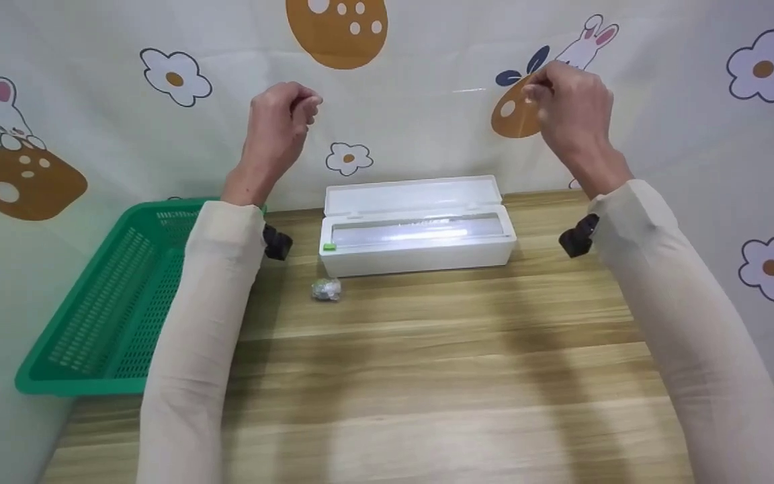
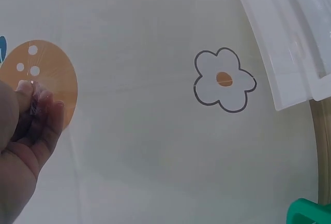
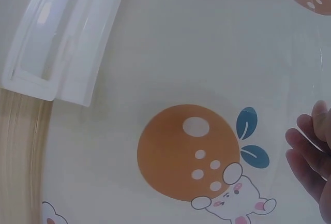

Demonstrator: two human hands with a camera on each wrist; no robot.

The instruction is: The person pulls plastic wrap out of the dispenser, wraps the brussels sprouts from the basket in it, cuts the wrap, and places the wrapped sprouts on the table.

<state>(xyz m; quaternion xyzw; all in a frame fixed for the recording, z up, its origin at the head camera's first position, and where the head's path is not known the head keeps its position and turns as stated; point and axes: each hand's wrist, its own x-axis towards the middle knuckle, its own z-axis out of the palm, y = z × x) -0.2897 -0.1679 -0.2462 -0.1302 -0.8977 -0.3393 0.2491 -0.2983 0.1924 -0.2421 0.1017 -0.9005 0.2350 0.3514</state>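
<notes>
Both hands are raised in front of the patterned backdrop, above and behind a white cling film dispenser (image 1: 420,252). My left hand (image 1: 283,117) pinches a clear piece of cling film (image 2: 35,97) between thumb and fingers. Its thumb and index fingertip meet on the gathered film in the left wrist view. My right hand (image 1: 575,107) pinches at the same height, thumb against index finger, the other fingers loosely bent. Between the hands the transparent film shows only as faint glints. The dispenser's lid (image 1: 414,195) stands open, and a green slide cutter (image 1: 329,247) sits at its left end.
A green perforated basket (image 1: 84,386) stands on the left, partly behind the left sleeve. A small crumpled clear plastic bundle (image 1: 326,290) lies before the dispenser's left corner on the wooden table (image 1: 420,376). The backdrop (image 1: 420,121) rises directly behind the dispenser.
</notes>
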